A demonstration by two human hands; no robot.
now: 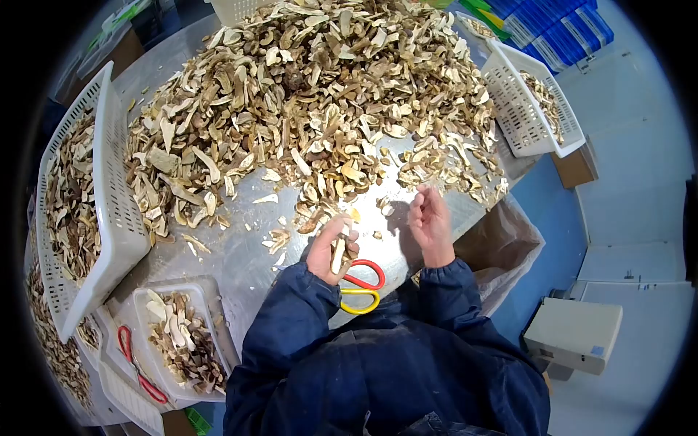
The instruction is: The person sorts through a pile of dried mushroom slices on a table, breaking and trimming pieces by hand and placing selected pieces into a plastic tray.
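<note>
My left hand (pixel 331 251) is closed around dried mushroom slices (pixel 338 256), with pale pieces showing between thumb and fingers. Right beside it lie scissors (pixel 363 288) with one red and one yellow handle loop; their blades are hidden by the hand and sleeve. My right hand (pixel 432 227) hovers over the metal table (pixel 251 218), fingers loosely bent and apart, with nothing visible in them. Ahead of both hands rises a large heap of dried mushroom slices (pixel 305 102), its loose edge reaching close to my fingers.
At left stands a tall white basket (pixel 116 182) of slices. A plastic tub (pixel 207 320) with slices sits near red-handled scissors (pixel 138 370). Another white basket (pixel 512 102) is at far right. A lined bag (pixel 509 240) hangs open by the table's right edge, near a grey box (pixel 574 330).
</note>
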